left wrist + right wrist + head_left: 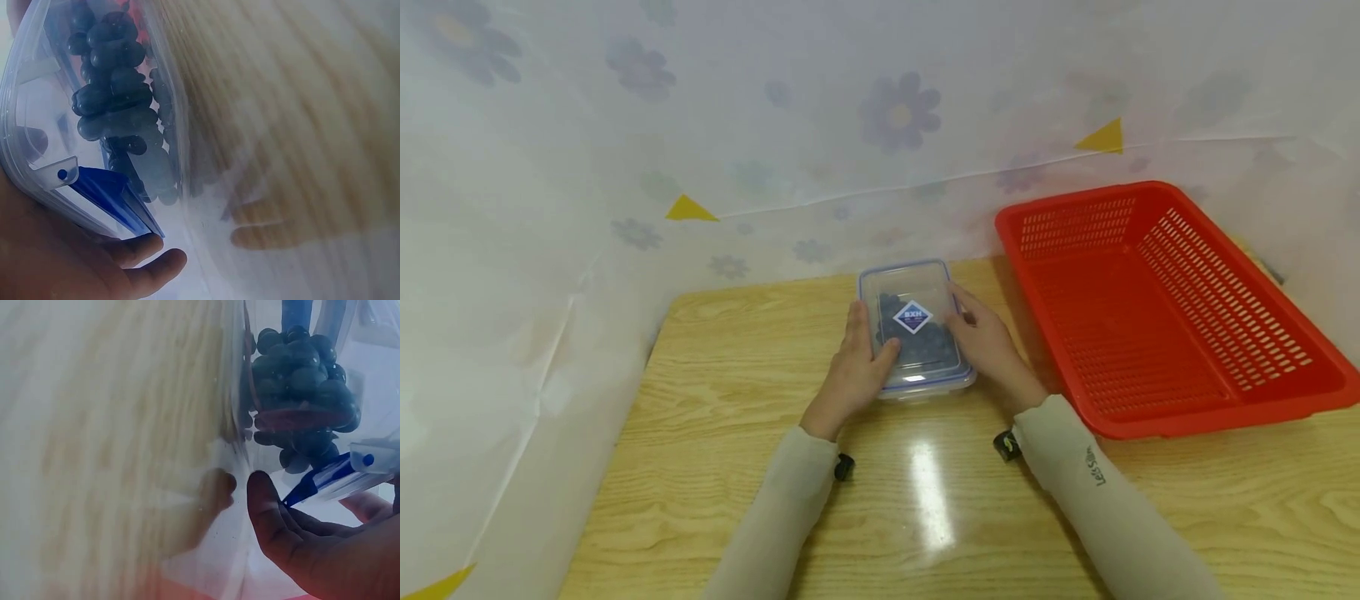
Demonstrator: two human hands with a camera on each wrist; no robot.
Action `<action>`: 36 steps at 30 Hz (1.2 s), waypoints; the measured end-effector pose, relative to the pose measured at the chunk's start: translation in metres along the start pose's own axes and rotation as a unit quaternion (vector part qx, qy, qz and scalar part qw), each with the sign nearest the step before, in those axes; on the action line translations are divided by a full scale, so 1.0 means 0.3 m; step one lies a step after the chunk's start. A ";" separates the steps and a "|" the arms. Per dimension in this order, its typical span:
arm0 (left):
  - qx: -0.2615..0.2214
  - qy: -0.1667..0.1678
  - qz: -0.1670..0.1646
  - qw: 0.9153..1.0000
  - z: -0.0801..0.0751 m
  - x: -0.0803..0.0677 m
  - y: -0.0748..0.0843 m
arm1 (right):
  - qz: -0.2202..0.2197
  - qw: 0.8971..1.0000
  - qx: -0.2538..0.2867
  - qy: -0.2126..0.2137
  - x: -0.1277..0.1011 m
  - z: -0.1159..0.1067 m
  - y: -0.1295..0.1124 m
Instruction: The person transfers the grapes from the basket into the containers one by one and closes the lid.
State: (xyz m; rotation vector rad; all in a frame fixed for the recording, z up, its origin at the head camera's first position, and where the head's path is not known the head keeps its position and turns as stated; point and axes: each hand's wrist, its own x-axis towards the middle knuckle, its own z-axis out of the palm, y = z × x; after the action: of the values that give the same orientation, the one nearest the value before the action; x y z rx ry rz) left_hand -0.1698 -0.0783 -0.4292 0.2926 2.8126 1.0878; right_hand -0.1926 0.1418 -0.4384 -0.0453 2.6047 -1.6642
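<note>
At the middle of the table (715,392) I have both hands on the box (914,327): the left hand (859,367) cups its left side with the thumb laid over the lid's near corner, and the right hand (988,346) cups the right side, fingers along the wall. Both hands hold the box, neither wide open nor closed tight. From the left wrist camera, the fingers (147,262) curl under the blue clip (109,197) at the rim; from the right wrist camera, the thumb (269,512) sits just below the matching clip (328,478). Through the clear wall I see the dark berries (112,87) heaped inside, the same heap showing on the right wrist side (300,381).

The box rests flat on the wood, lid on, label up, just beside the red basket (1157,308), which lies to its right and is not touching it.

As I judge it, the step in hand is working the side clips. To do it well, I would keep the box pressed flat, lever each clip from its lower edge with fingertips, and keep the two sides even, so the lid does not tip and the berries stay put. The glossy table may let the box slide, so I would keep my palms braced.
</note>
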 end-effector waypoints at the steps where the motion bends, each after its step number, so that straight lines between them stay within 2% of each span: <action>1: 0.000 -0.001 -0.002 1.000 -0.001 0.000 0.000 | 0.001 1.000 0.004 -0.002 -0.001 0.000 0.002; 6: 0.008 -0.010 -0.006 1.000 -0.003 0.001 0.001 | 0.001 1.000 0.014 -0.001 -0.001 0.002 0.004; 12: 0.004 -0.014 0.000 1.000 -0.004 0.003 0.006 | -0.009 1.000 -0.003 0.009 -0.005 0.009 -0.003; 19: 0.006 -0.009 0.013 1.000 0.000 0.000 -0.006 | 0.031 0.999 -0.017 0.012 -0.007 0.017 -0.016; 23: 0.005 -0.007 0.017 1.000 0.001 0.000 -0.011 | 0.043 0.999 -0.017 0.027 -0.007 0.021 -0.017; 32: 0.017 0.002 0.021 1.000 0.000 0.001 -0.009 | 0.000 0.998 -0.008 0.070 -0.014 0.027 -0.033; 36: 0.021 0.001 0.020 1.000 0.000 0.003 -0.009 | -0.005 0.997 -0.011 0.079 -0.014 0.030 -0.043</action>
State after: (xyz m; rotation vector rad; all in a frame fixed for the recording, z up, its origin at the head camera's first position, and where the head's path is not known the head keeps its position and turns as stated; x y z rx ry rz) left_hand -0.1710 -0.0800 -0.4309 0.3551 2.8458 1.0373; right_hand -0.1879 0.1283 -0.4303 0.0759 2.7391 -1.7098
